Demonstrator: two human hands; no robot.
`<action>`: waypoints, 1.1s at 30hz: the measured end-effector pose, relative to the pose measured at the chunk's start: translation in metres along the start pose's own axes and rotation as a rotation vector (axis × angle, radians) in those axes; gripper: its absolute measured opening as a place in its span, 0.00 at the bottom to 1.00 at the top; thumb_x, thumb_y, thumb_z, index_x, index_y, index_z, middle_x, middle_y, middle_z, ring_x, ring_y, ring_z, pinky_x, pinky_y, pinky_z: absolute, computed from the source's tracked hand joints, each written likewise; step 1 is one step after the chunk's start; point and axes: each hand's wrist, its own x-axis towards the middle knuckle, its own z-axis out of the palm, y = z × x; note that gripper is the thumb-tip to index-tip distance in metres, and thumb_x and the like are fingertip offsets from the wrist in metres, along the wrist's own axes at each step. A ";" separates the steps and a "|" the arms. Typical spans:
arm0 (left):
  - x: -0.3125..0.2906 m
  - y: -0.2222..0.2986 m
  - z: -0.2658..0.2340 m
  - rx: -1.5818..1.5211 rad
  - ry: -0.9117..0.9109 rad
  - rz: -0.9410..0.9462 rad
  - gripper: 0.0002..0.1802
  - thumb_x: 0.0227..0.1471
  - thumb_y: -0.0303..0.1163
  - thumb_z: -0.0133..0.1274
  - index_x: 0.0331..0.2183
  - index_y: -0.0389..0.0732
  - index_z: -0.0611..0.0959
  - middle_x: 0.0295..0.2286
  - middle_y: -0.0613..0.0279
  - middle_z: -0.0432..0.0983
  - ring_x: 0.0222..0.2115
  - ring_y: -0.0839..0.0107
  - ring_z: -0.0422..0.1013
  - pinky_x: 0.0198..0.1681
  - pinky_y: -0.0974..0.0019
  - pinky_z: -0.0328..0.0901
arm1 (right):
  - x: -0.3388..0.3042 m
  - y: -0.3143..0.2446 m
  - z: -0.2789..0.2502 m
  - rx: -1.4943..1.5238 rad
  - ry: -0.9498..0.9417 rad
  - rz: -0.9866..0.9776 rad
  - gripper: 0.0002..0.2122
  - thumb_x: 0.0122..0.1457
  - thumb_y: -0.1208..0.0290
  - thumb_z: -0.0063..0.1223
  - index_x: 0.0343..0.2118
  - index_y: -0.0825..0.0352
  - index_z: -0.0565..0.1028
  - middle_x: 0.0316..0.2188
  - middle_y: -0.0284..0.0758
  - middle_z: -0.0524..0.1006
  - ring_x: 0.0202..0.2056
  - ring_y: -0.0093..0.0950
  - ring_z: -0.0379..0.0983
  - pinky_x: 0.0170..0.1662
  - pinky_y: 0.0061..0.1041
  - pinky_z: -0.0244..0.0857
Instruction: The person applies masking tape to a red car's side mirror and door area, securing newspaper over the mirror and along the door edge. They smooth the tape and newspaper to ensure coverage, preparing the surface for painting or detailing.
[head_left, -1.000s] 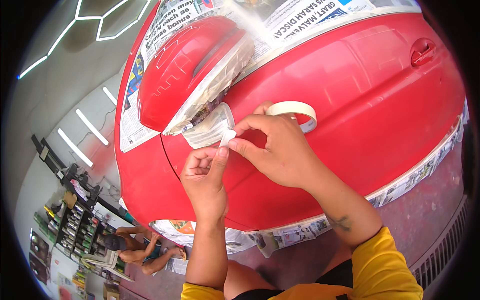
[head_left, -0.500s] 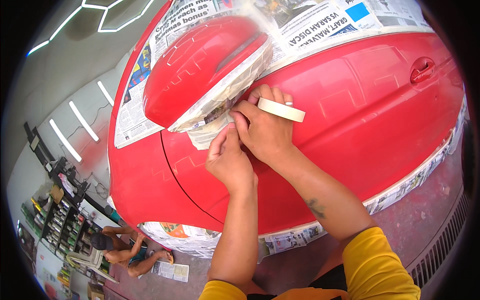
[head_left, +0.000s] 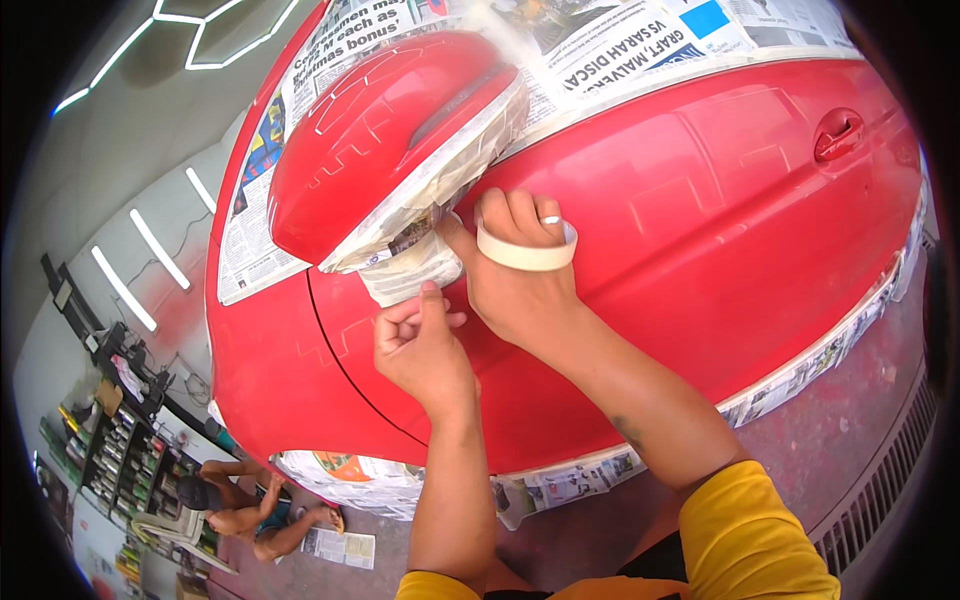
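Observation:
A red car side mirror (head_left: pixel 385 130) has its lower side wrapped in masking tape and newspaper (head_left: pixel 415 235), with a pale flap (head_left: pixel 405 275) hanging beneath. My right hand (head_left: pixel 520 285) carries a roll of masking tape (head_left: pixel 530 252) looped around its curled fingers. Its thumb reaches the wrapped underside of the mirror. Lower and to the left, my left hand (head_left: pixel 425 350) is closed, thumb tip by the flap's bottom edge. Whether anything sits in that pinch is hidden. Both hands are in front of the red car door (head_left: pixel 650 270).
Newspaper (head_left: pixel 610 50) covers the window above; more newspaper (head_left: pixel 570 485) lines the door's lower edge. A door handle (head_left: pixel 838 135) is at right. At lower left, a person (head_left: pixel 245 510) sits low near a plastic chair (head_left: pixel 180 530) and shelves of cans (head_left: pixel 125 460). A floor grate (head_left: pixel 870 520) runs at right.
My hands have moved apart: the left went down and left, and the right drew slightly left, its tape roll turning. More of the pale flap shows between them.

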 end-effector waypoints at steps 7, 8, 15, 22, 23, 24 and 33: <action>0.029 0.026 -0.066 -0.019 0.110 0.153 0.11 0.65 0.27 0.63 0.31 0.44 0.76 0.22 0.70 0.74 0.19 0.83 0.67 0.23 0.77 0.60 | -0.027 -0.021 -0.010 -0.099 -0.158 -0.065 0.25 0.55 0.73 0.56 0.59 0.68 0.79 0.34 0.37 0.71 0.39 0.38 0.68 0.44 0.40 0.60; 0.028 0.027 -0.075 -0.013 0.111 0.147 0.11 0.65 0.28 0.62 0.31 0.45 0.76 0.21 0.71 0.74 0.19 0.84 0.66 0.23 0.77 0.59 | -0.035 -0.026 -0.012 -0.124 -0.196 -0.087 0.29 0.53 0.74 0.57 0.62 0.67 0.78 0.34 0.37 0.70 0.39 0.38 0.68 0.43 0.41 0.60; 0.030 0.030 -0.067 0.176 0.039 0.303 0.13 0.67 0.31 0.60 0.49 0.40 0.77 0.35 0.64 0.79 0.35 0.78 0.74 0.39 0.75 0.65 | -0.024 -0.013 -0.025 -0.087 -0.156 -0.108 0.24 0.55 0.73 0.58 0.57 0.67 0.82 0.33 0.36 0.71 0.38 0.36 0.68 0.44 0.40 0.60; 0.074 0.070 -0.069 0.057 0.108 0.166 0.28 0.72 0.50 0.50 0.61 0.40 0.72 0.48 0.60 0.77 0.48 0.70 0.73 0.51 0.65 0.64 | 0.028 0.047 -0.085 0.404 0.101 0.266 0.13 0.63 0.68 0.60 0.49 0.65 0.84 0.32 0.42 0.78 0.37 0.41 0.77 0.44 0.44 0.68; 0.076 0.079 -0.076 0.125 0.116 0.195 0.30 0.72 0.53 0.48 0.62 0.41 0.72 0.47 0.61 0.77 0.48 0.70 0.73 0.52 0.64 0.64 | 0.049 0.053 -0.092 0.535 0.056 0.394 0.15 0.65 0.63 0.60 0.49 0.67 0.83 0.34 0.44 0.81 0.37 0.42 0.79 0.44 0.44 0.70; 0.074 0.084 -0.078 0.135 0.115 0.196 0.30 0.72 0.53 0.49 0.62 0.41 0.72 0.47 0.61 0.77 0.48 0.70 0.73 0.52 0.64 0.64 | 0.071 0.062 -0.097 0.655 0.006 0.525 0.19 0.67 0.57 0.59 0.50 0.69 0.83 0.35 0.46 0.83 0.37 0.43 0.81 0.44 0.43 0.72; 0.032 0.080 -0.099 0.119 0.052 0.113 0.25 0.73 0.48 0.50 0.61 0.43 0.74 0.45 0.63 0.78 0.47 0.72 0.73 0.51 0.66 0.63 | 0.111 0.072 -0.072 0.772 -0.289 0.554 0.36 0.64 0.38 0.59 0.51 0.75 0.79 0.32 0.44 0.85 0.34 0.30 0.84 0.40 0.29 0.75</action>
